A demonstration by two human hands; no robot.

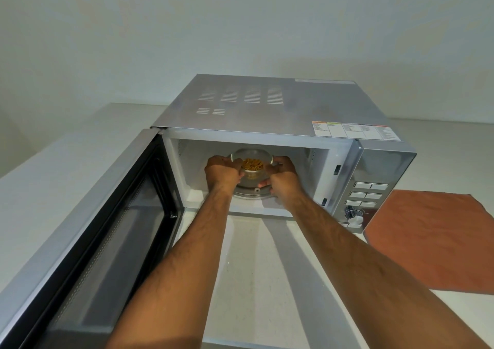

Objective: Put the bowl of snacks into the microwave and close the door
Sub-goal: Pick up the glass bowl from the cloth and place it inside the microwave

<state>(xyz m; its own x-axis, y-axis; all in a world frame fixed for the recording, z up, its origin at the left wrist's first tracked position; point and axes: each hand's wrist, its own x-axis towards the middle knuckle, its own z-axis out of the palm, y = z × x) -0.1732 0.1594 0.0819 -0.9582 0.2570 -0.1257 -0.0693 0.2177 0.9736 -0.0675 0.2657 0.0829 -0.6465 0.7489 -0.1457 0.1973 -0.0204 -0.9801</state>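
Note:
A silver microwave (267, 105) stands on a white counter with its door (101, 236) swung wide open to the left. Inside the cavity, a clear bowl of yellow-orange snacks (252, 163) sits above the glass turntable (250, 193). My left hand (222, 172) grips the bowl's left rim and my right hand (282, 173) grips its right rim. Both forearms reach in through the door opening. Whether the bowl's base touches the turntable is hidden by my hands.
The control panel (367, 196) with buttons and a dial fills the microwave's right front. An orange-brown cloth (433, 239) lies on the counter (40, 177) to the right. A pale wall with blue and red decorations rises behind.

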